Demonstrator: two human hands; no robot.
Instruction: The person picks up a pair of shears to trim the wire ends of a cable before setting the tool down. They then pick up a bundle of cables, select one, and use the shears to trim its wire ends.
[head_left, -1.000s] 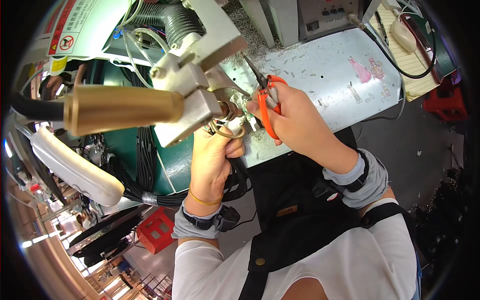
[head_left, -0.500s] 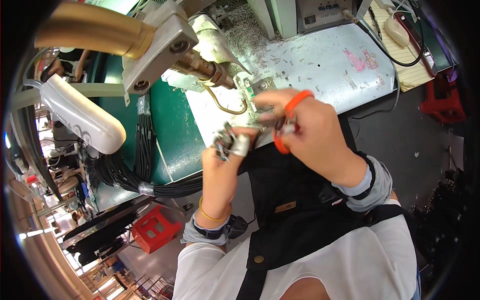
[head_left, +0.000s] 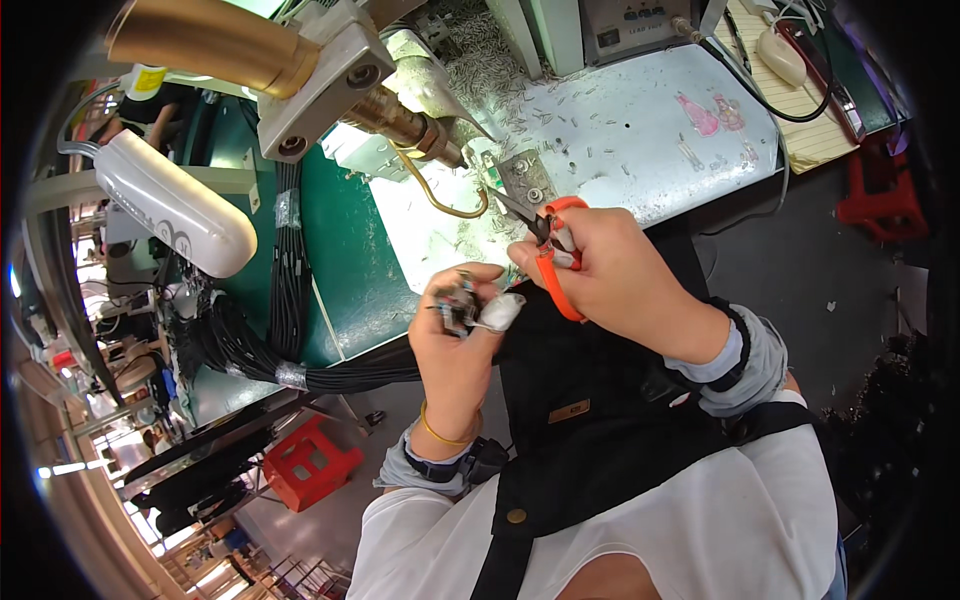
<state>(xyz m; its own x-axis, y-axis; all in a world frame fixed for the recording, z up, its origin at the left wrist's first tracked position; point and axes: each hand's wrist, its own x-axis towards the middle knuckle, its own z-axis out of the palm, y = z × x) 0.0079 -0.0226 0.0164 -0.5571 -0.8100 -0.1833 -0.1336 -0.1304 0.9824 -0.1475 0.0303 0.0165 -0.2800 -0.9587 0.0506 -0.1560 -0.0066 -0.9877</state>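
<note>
Head view shows the right hand (head_left: pixel 620 285) holding orange-handled cutters (head_left: pixel 553 255) closed in its grip. Left hand (head_left: pixel 455 335) pinches a small metal part (head_left: pixel 458 303) just beside them, above the bench (head_left: pixel 640 130) edge.

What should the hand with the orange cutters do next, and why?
Probably bring the cutters down to the small part pinched in the left hand. The right hand grips the handles, but the tips point up and away from the part, with a gap between them, so nothing can be snipped yet.
</note>
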